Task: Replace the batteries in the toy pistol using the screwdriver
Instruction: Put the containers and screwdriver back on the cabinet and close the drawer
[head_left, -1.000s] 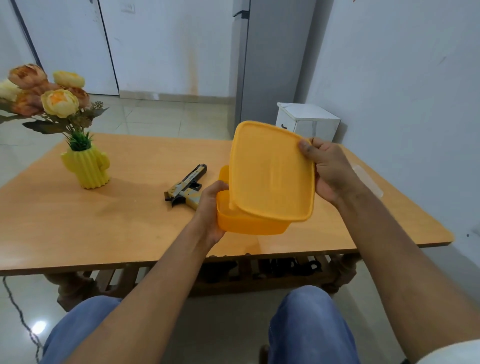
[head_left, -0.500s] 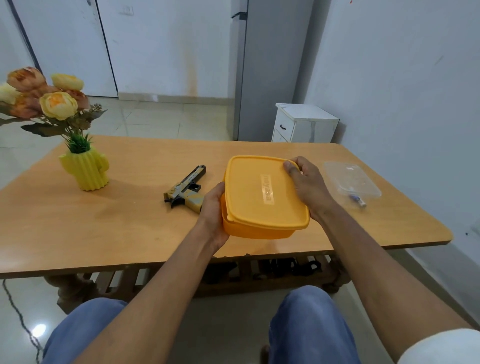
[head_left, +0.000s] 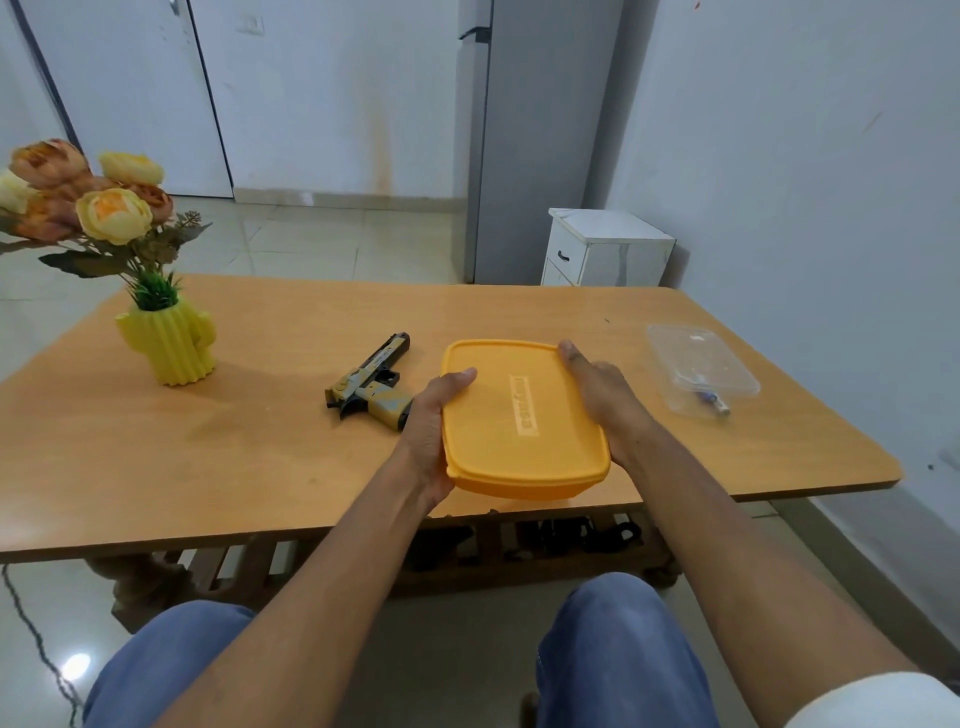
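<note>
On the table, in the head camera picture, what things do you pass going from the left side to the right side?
Yellow vase with flowers → toy pistol → left hand → orange box → right hand → clear plastic tray.
</note>
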